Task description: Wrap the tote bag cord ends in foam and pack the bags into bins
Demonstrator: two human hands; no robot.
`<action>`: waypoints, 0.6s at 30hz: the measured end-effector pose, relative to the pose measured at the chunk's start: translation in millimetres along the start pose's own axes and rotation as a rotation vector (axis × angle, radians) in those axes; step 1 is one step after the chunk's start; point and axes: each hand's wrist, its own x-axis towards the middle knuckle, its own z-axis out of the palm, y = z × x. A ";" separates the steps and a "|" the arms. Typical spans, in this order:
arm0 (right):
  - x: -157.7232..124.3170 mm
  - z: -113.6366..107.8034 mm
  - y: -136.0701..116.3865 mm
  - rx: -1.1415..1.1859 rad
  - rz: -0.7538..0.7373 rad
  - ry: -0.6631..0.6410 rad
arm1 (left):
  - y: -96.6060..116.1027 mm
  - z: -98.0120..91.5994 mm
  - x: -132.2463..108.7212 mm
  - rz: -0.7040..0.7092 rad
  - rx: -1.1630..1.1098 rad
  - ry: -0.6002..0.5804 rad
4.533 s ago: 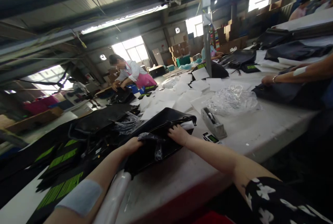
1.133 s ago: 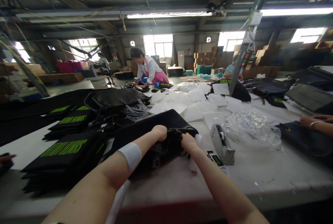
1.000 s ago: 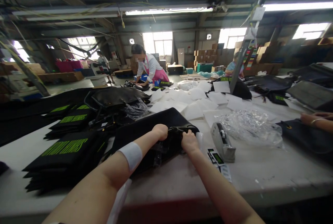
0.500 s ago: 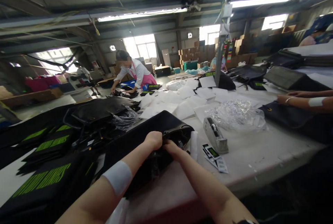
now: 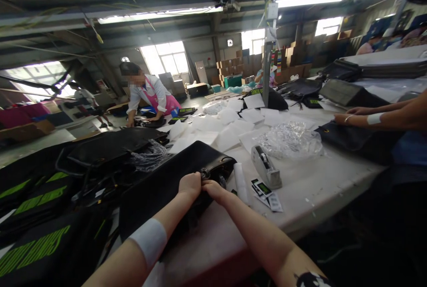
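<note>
At the near edge of the white bench (image 5: 300,198), toward the middle, a black bag (image 5: 156,184) lies on its side with its mouth turned to the right. The left hand (image 5: 191,185) has its fingers curled and clamped on the bag's upper edge, beside a small metal fitting (image 5: 204,174). Just to the right, the right hand (image 5: 215,190) reaches the same edge, its fingers drawn close together and nearly meeting the left; their tips are partly hidden, so I cannot tell whether they grip anything. Right of the bag are a white roll (image 5: 240,183), some small cards (image 5: 264,187) and a grey tape dispenser (image 5: 266,169), with crumpled clear plastic (image 5: 290,139) farther off. White sheets (image 5: 203,127) spread loosely across the far part of the bench. On the left, black pieces with green lettering (image 5: 36,244) lie in piles, and more dark bags (image 5: 106,147) sit behind them. Far left, a person in a pink apron (image 5: 155,93) bends forward; at the far right, another person's hand (image 5: 343,118) rests on a dark bag.
</note>
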 end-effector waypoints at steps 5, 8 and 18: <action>-34.2 -52.0 -16.3 -0.406 -0.052 0.013 | -7.1 -5.2 4.7 0.015 -0.017 -0.026; -63.1 -97.6 -10.2 -0.611 -0.104 -0.031 | -16.9 -16.9 7.4 0.022 -0.032 -0.025; -88.6 -148.9 15.2 -1.310 -0.660 -0.223 | -31.8 -38.2 9.1 0.041 -0.036 0.012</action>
